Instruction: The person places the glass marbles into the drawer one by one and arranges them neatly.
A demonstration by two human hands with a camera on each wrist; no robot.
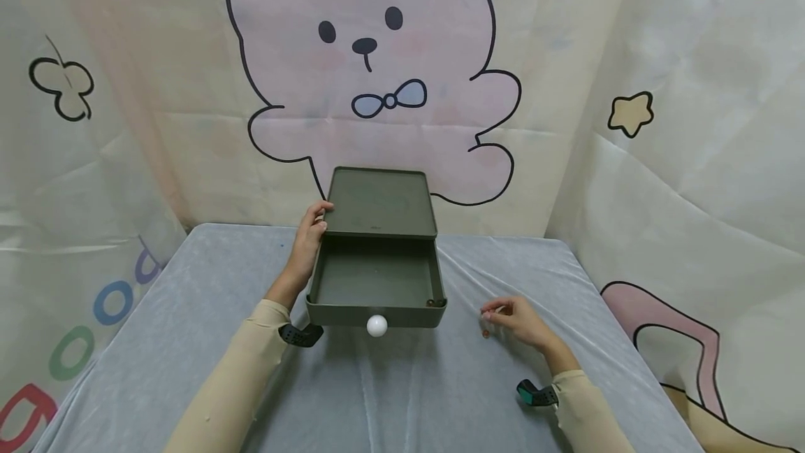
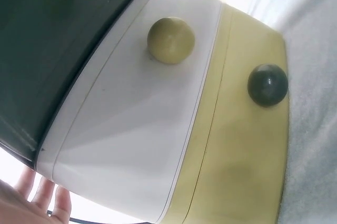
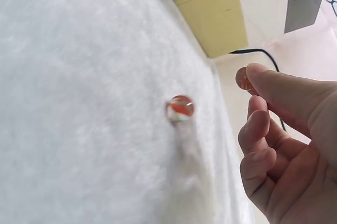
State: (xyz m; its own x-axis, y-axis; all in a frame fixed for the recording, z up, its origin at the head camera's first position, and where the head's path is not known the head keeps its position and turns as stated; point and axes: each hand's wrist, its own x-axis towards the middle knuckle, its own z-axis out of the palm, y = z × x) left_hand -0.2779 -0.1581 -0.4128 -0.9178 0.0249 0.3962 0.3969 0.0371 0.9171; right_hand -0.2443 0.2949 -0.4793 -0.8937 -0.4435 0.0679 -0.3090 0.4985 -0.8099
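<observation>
A small chest of drawers (image 1: 381, 201) stands on the table, its green top drawer (image 1: 377, 316) pulled out. A few small brownish marbles (image 1: 431, 303) lie in that drawer's front right corner. My left hand (image 1: 307, 240) rests against the chest's left side near the top, and its fingers (image 2: 44, 192) touch the side in the left wrist view. To the right of the chest, my right hand (image 1: 517, 320) pinches a clear, orange-tinted marble (image 3: 243, 79) between thumb and fingers. Another marble (image 3: 180, 109), clear with an orange and white swirl, lies on the cloth below that hand.
Below the open drawer are a white drawer (image 2: 137, 92) with a yellow knob and a yellow drawer (image 2: 237, 145) with a dark green knob. A white knob (image 1: 377, 326) sticks out of the open drawer. Grey-blue cloth (image 1: 189, 341) covers the table; printed curtains surround it.
</observation>
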